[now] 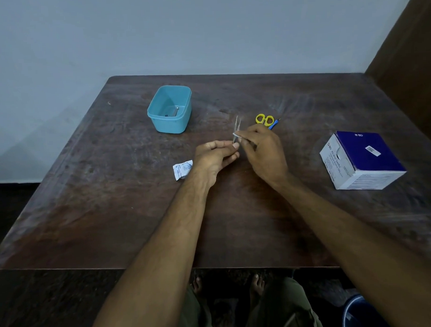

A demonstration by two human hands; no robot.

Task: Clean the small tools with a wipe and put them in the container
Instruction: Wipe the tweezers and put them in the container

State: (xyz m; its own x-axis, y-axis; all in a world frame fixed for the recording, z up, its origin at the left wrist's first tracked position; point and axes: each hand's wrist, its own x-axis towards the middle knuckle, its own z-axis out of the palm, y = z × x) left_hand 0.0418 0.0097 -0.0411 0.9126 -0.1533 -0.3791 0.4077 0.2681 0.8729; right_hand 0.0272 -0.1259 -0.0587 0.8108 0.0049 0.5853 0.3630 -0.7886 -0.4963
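My left hand pinches the lower end of a pair of metal tweezers, whose tips point away from me. My right hand pinches a small white wipe against the tweezers' middle. Yellow-handled scissors and a thin blue-handled tool lie just beyond my right hand. The light blue container stands at the back left with a small metal tool inside it.
A torn white wipe wrapper lies beside my left wrist. A purple and white box of alcohol swabs sits on the right of the wooden table. A dark blue bin is on the floor.
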